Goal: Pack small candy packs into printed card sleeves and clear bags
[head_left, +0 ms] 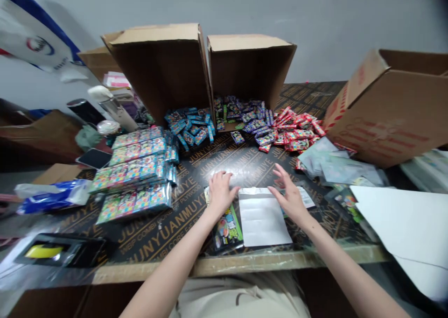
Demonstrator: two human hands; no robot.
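A white sheet of paper (264,220) with faint fold lines lies on the dark printed table in front of me. Left of it is a black and green printed packet (227,231), partly covered by my left hand (221,192). That hand rests with its fingers spread, the thumb close to the paper's upper left corner. My right hand (289,196) hovers by the paper's right edge, fingers apart and curved, with nothing in it. Under and beyond the right hand shows a small white piece (306,196), partly hidden.
Small blue packs (192,126), purple packs (257,122) and red packs (301,131) lie heaped before two open cartons (250,42). Stacked wrapped boxes (136,164) stand left. At right are clear plastic sleeves (343,166), a large carton (392,112) and white sheets (406,229).
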